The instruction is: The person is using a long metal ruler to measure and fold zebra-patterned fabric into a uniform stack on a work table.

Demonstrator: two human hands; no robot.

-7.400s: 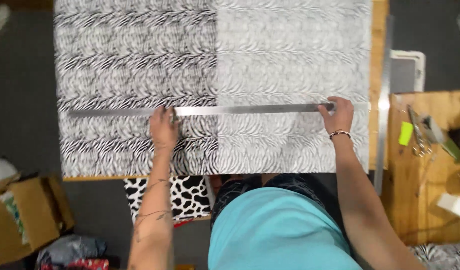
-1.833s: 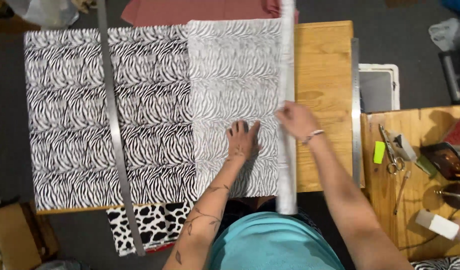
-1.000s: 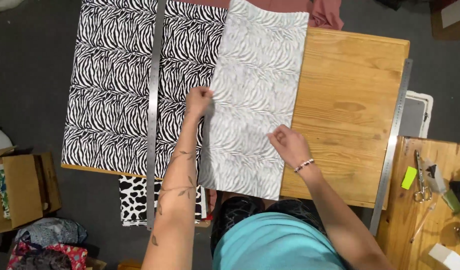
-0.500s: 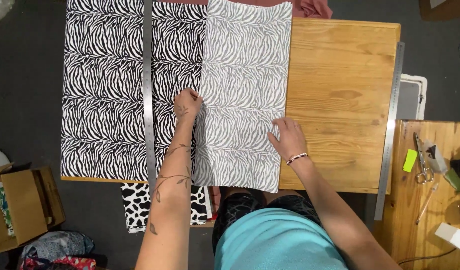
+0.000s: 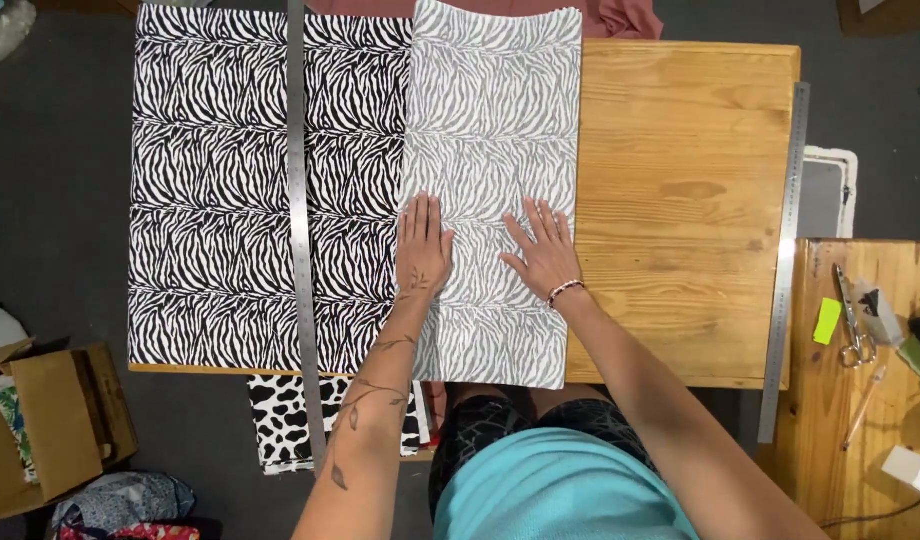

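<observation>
Presently, both hands lie open and flat, palms down, on the folded-over flap of zebra-print fabric [image 5: 490,150], whose paler reverse side faces up: left hand [image 5: 423,245] at the flap's 9 o'clock edge, right hand [image 5: 543,250] toward its 3 o'clock side, fingers pointing to 12 o'clock. The flap's long axis runs 12 to 6 o'clock across the wooden table [image 5: 690,200], directly under the hands, both equally near. A steel ruler [image 5: 300,230] lies parallel at 9 o'clock of the left hand, apart from it.

Matt zebra-print cloth [image 5: 240,190] covers a smooth, varnished wooden counter [image 5: 680,200]; a long ruler [image 5: 299,220] looks like brushed metal.
</observation>
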